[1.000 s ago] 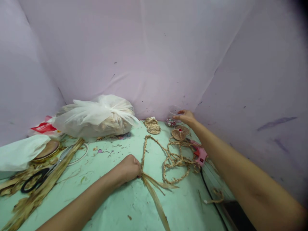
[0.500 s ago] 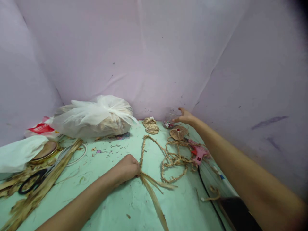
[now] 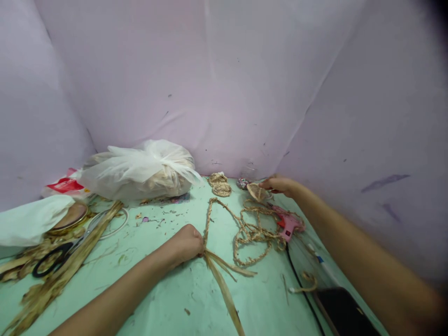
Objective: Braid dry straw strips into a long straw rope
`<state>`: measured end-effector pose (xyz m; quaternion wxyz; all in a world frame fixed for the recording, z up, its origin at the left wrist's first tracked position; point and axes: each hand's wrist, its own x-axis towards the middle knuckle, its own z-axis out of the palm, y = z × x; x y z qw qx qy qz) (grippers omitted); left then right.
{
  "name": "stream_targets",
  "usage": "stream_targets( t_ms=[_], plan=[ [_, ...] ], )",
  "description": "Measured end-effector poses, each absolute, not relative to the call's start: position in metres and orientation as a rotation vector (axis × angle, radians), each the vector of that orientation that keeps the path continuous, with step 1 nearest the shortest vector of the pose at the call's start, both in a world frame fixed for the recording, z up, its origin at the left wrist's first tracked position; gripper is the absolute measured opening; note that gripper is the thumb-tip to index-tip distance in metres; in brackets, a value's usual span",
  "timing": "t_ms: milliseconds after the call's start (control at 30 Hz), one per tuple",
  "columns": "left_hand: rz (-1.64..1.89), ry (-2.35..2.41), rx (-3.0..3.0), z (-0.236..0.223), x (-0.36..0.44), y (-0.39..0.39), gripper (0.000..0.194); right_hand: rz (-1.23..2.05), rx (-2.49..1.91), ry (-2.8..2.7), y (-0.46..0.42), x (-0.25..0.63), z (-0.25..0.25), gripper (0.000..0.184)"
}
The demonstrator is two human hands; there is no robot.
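Note:
My left hand (image 3: 191, 242) is a closed fist on the green tabletop, gripping a braided fibre cord (image 3: 209, 219) near its loose end. Flat unbraided strands (image 3: 224, 284) fan out below the fist. The rest of the cord lies in loops to the right, against a pink glue gun (image 3: 290, 223). At the back right, my right hand (image 3: 278, 185) pinches the edge of a round woven disc (image 3: 257, 192), which is tilted up from the table. A small clear bag of beads (image 3: 242, 183) lies just left of that disc. Two more woven pieces (image 3: 221, 185) rest by the back wall.
A tied white plastic bag (image 3: 147, 170) fills the back left. Black-handled scissors (image 3: 58, 256) lie among dry fibre strips (image 3: 70, 275), beside a white ring (image 3: 121, 224). The glue gun's black cable (image 3: 303, 284) runs towards me past a dark phone (image 3: 345, 310). Walls close in the back and right.
My right hand has come down from above the bead bag to the woven disc, closed on its edge and tilted it. My left hand keeps its hold on the cord.

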<state>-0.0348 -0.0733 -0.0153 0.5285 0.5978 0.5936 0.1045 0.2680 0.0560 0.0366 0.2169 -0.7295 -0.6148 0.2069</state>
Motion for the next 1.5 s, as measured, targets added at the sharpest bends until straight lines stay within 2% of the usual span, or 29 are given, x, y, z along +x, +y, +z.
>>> stream_targets(
  t_ms=[133, 267, 400, 567, 800, 1000, 1300, 1500],
  plan=[
    [0.233, 1.434, 1.411, -0.016, -0.035, -0.072, 0.002, 1.068, -1.917, -1.516, 0.049, 0.268, 0.071, 0.019],
    [0.255, 1.437, 1.418, -0.016, -0.034, -0.072, 0.001, 1.327, -1.585, -1.411, 0.034, 0.238, 0.097, 0.024],
    [0.248, 1.442, 1.418, -0.011, -0.034, -0.075, 0.002, 1.59, -1.235, -0.898, 0.032, 0.189, 0.1, 0.019],
    [0.271, 1.431, 1.422, -0.009, -0.034, -0.076, 0.005, 1.504, -1.264, -0.553, 0.05, 0.156, 0.077, 0.018],
    [0.268, 1.432, 1.445, -0.012, -0.033, -0.075, 0.004, 1.273, -1.355, -0.469, 0.062, 0.151, 0.039, 0.016],
    [0.254, 1.433, 1.439, -0.015, -0.034, -0.074, 0.004, 1.331, -1.389, -0.451, 0.058, 0.142, 0.026, 0.008],
    [0.247, 1.448, 1.447, -0.012, -0.034, -0.075, 0.003, 1.545, -1.255, -0.534, 0.059, 0.12, 0.025, 0.009],
    [0.244, 1.441, 1.437, -0.015, -0.035, -0.074, 0.004, 1.322, -1.133, -0.601, 0.063, 0.115, 0.019, 0.01]
  ],
)
